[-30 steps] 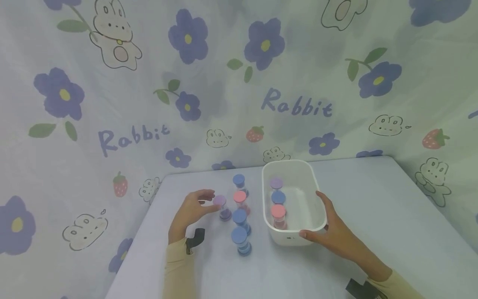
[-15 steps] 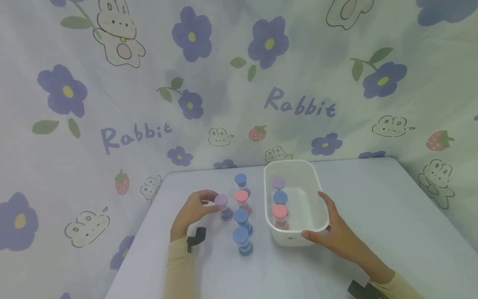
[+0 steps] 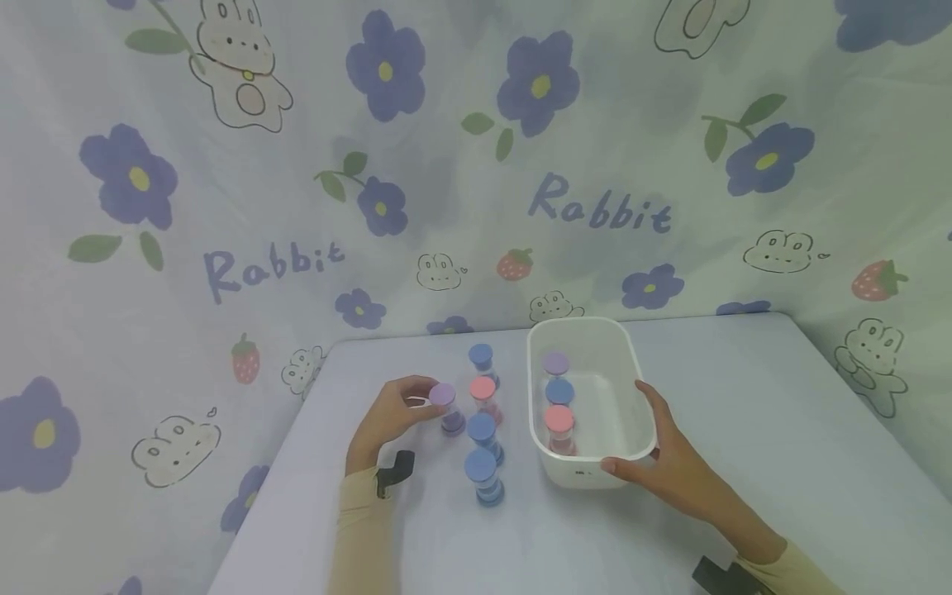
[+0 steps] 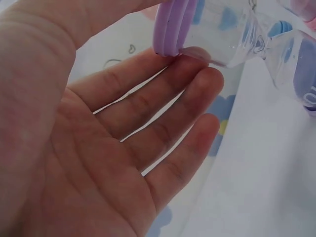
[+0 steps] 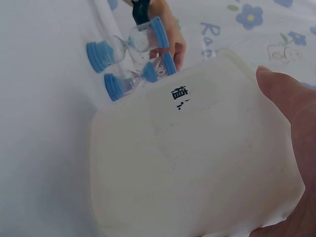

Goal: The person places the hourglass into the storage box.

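My left hand pinches a purple-capped hourglass near its top, thumb on the near side and fingertips behind. In the left wrist view the purple cap lies against the fingertips, the other fingers spread out below. My right hand grips a white plastic bin at its near right corner, thumb at the rim. Inside, along the left wall, stand a purple hourglass, a blue hourglass and a pink hourglass.
Between the held hourglass and the bin runs a row of upright hourglasses: a far blue one, a pink one, another blue one and the nearest blue one. A rabbit-print cloth hangs behind the white table.
My left hand's thumb and fingers have closed in around the top of the purple hourglass. The right hand keeps its grip on the bin. The head view has shifted slightly.
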Motion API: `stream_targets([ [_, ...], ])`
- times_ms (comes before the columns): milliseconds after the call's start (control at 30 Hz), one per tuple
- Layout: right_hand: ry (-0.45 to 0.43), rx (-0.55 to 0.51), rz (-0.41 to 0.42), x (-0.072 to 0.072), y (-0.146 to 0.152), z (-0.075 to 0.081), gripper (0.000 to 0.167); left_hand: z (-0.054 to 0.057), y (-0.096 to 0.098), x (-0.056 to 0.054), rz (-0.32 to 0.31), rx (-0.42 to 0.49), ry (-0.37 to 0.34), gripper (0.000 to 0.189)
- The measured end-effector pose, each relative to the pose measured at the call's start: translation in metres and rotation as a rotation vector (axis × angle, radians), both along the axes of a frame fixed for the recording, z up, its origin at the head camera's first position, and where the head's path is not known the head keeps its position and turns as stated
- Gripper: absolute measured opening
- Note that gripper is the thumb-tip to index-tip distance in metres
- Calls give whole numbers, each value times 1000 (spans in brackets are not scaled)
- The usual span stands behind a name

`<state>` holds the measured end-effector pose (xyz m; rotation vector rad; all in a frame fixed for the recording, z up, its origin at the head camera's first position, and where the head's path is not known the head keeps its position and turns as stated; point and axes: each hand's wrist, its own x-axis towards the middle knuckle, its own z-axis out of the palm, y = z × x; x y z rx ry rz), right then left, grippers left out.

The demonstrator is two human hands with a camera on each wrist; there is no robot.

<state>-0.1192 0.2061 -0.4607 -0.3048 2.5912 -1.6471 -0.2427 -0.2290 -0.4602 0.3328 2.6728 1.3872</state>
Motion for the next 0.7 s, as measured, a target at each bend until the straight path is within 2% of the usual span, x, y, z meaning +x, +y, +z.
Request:
stream_targets([
  [267,-7,1,-11,0,1,-4,118,-5,-1,-4,-5,42,48,46],
  [700,15,10,-15,0,2,-6,117,15,3,1,53,156,170,43],
])
